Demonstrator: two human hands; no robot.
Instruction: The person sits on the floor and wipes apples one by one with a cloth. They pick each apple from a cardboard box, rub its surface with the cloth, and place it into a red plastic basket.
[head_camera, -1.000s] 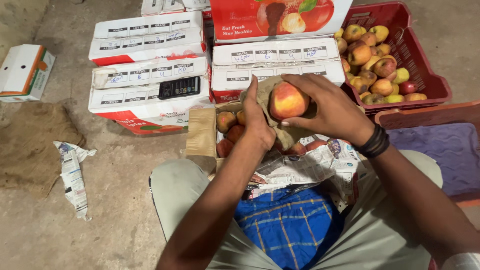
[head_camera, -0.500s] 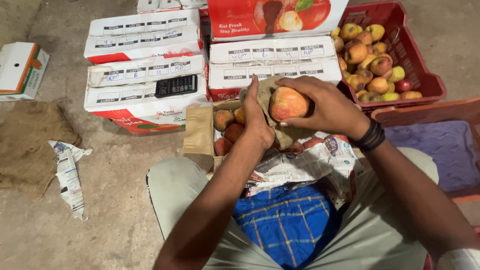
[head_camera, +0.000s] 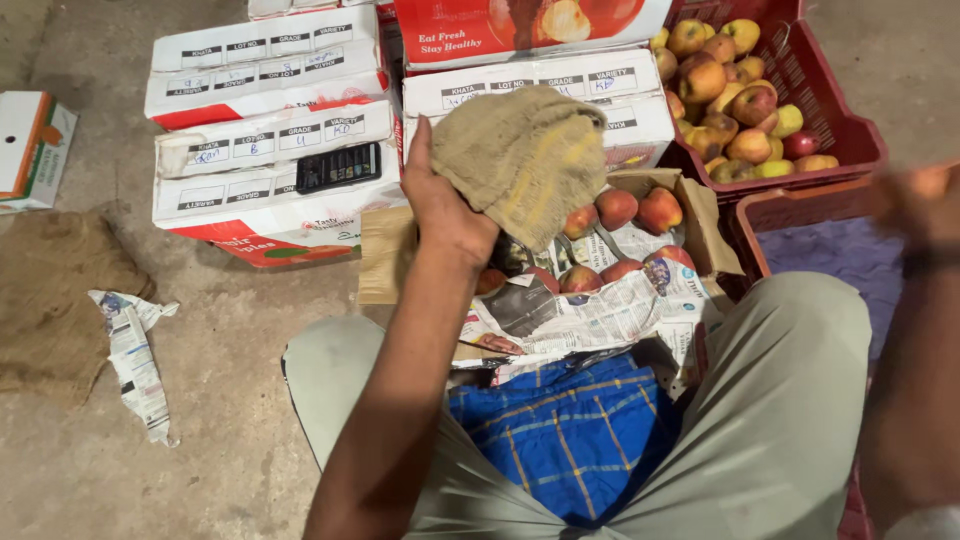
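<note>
From the head view, the left hand (head_camera: 445, 205) clasps a tan cloth (head_camera: 520, 160), draped over its palm above the open carton of apples (head_camera: 625, 235) on the floor. The right hand (head_camera: 915, 200) is blurred beside the empty red crate (head_camera: 800, 205); its grip cannot be told. A full crate (head_camera: 835, 110) sits behind.

Red crate of apples (head_camera: 860, 150), stacked white cartons (head_camera: 265, 110), crumpled newspaper (head_camera: 135, 360), calculator (head_camera: 338, 166)
</note>
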